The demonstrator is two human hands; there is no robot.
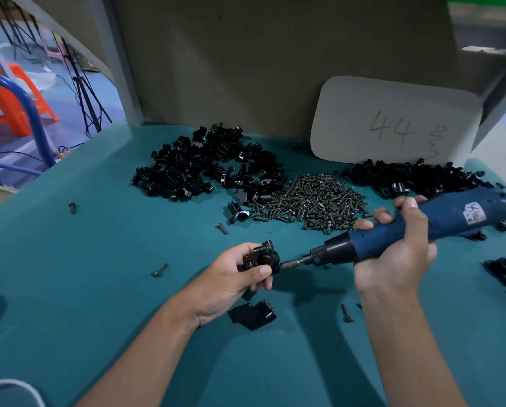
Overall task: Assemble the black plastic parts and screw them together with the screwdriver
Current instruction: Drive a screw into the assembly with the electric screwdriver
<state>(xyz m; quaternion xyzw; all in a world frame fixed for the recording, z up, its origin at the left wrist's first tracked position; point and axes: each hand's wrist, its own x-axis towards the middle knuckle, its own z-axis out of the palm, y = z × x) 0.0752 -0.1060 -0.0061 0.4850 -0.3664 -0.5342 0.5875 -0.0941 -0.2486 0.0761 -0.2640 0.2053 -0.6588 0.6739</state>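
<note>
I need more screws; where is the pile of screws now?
In the head view, the pile of screws lies right of centre on the green table, between two heaps of black parts.

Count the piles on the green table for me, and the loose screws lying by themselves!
Piles of black plastic parts: 2 (left pile, right pile)
Pile of screws: 1
Loose screws lying alone: 4 ()
Total: 7
</note>
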